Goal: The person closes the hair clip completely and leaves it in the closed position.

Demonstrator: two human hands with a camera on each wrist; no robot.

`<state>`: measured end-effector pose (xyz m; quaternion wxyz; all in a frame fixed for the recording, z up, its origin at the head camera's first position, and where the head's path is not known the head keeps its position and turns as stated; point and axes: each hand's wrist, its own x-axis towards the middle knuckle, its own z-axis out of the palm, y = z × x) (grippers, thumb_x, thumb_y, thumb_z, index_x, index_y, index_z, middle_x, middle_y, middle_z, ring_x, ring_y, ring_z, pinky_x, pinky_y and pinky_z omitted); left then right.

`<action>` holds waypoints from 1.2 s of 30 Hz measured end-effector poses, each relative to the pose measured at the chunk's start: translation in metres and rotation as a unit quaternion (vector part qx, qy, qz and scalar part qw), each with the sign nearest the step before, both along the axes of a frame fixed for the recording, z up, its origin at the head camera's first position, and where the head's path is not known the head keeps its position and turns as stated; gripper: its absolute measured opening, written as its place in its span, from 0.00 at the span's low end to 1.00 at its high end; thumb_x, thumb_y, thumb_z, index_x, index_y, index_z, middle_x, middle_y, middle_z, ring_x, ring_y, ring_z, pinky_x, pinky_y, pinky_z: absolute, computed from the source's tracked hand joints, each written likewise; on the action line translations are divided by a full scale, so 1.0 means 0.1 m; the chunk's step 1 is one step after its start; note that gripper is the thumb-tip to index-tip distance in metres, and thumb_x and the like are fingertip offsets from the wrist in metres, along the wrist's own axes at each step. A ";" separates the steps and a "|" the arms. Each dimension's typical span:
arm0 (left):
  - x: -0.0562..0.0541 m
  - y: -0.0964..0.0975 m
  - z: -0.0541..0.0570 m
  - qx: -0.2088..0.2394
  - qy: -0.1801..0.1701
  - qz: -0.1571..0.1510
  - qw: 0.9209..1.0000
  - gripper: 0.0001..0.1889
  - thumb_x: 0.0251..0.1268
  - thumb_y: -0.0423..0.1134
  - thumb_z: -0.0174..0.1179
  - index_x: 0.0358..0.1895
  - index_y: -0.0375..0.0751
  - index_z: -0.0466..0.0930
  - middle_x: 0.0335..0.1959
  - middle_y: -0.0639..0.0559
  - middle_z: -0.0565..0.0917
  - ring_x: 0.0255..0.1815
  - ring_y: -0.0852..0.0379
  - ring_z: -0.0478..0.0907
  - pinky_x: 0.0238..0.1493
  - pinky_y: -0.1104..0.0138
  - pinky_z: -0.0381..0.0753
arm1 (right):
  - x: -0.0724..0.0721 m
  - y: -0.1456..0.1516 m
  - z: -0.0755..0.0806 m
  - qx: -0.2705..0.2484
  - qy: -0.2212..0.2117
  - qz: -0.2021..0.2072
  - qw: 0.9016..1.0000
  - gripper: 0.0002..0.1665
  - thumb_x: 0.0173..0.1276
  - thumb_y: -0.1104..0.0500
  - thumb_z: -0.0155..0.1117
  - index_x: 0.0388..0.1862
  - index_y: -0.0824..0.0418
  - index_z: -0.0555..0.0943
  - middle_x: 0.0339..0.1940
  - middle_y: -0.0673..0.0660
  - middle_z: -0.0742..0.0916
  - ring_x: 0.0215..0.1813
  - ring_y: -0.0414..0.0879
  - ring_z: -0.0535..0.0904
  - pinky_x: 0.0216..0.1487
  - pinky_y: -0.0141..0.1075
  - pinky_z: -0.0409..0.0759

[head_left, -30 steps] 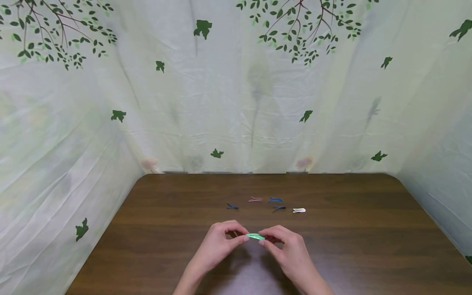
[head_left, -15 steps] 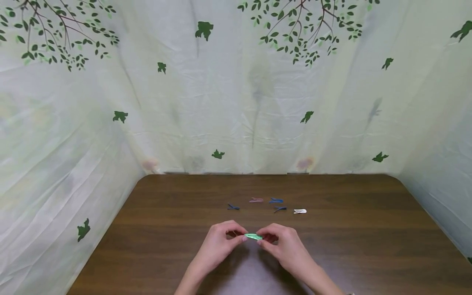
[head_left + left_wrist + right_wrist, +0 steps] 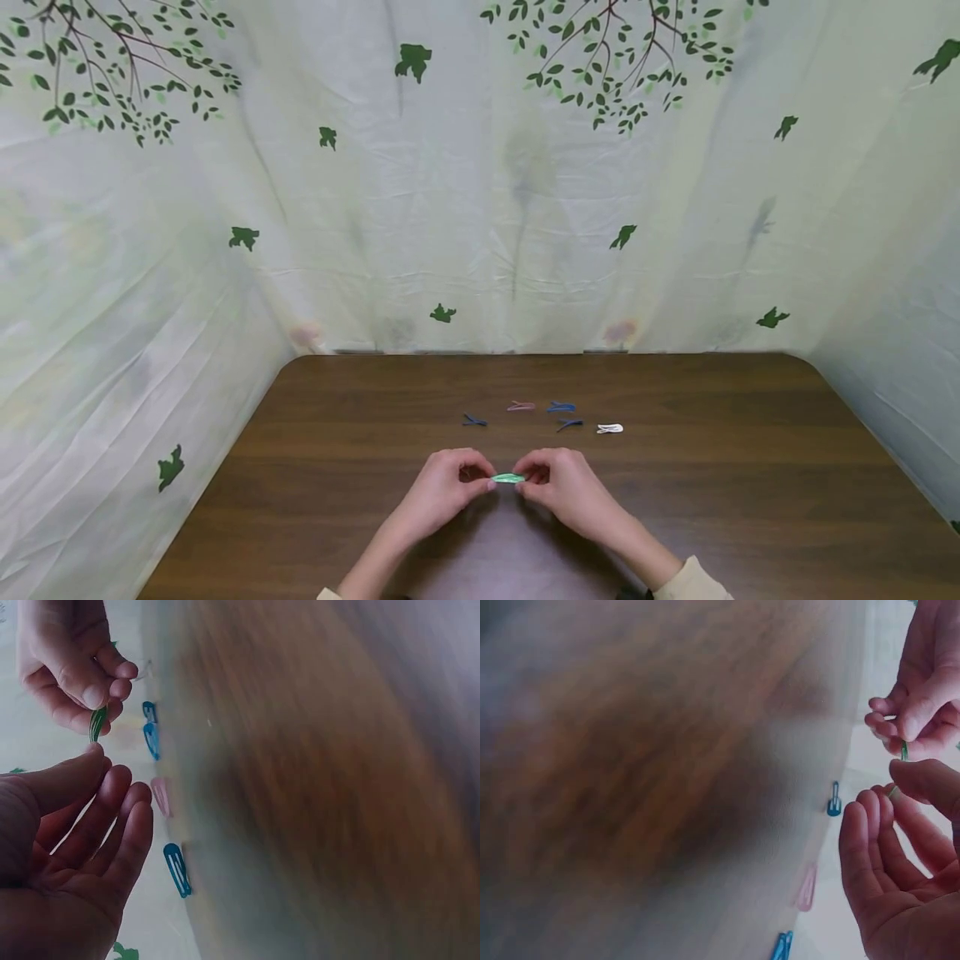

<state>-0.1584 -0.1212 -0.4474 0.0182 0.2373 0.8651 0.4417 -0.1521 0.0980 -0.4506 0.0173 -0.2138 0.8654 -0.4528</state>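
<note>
A green snap hair clip (image 3: 508,478) is held level above the table between two hands, its middle in sight. My left hand (image 3: 447,492) pinches one end with thumb and finger. The opposite end is pinched by my right hand (image 3: 562,492), whose fingertips cover it. In the left wrist view the green clip (image 3: 96,724) shows pale stripes along its length. Beyond the hands lie more snap clips: a dark blue one (image 3: 475,421), a pink one (image 3: 521,406), a bright blue one (image 3: 561,407), another dark blue one (image 3: 570,424) and a white one (image 3: 610,428).
The brown wooden table (image 3: 337,467) reaches back to a pale curtain (image 3: 450,208) printed with leaves and branches. More curtain (image 3: 112,358) hangs along the left side, and some on the right. Light sleeve cuffs (image 3: 690,579) show at the lower edge.
Both hands have shifted slightly left with the green clip, which now sits more level. More of the forearms and the sleeve cuffs have come into view. The clips on the table stay put.
</note>
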 end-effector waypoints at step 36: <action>-0.35 -0.02 -0.11 -0.117 0.037 -0.055 0.991 0.08 0.49 0.28 0.72 0.24 0.42 0.82 0.23 0.59 0.75 0.24 0.67 0.70 0.28 0.71 0.72 | -0.35 -0.09 -0.07 0.092 0.001 0.083 0.992 0.07 0.56 0.66 0.74 0.27 0.56 0.84 0.19 0.42 0.80 0.24 0.33 0.74 0.28 0.30 0.73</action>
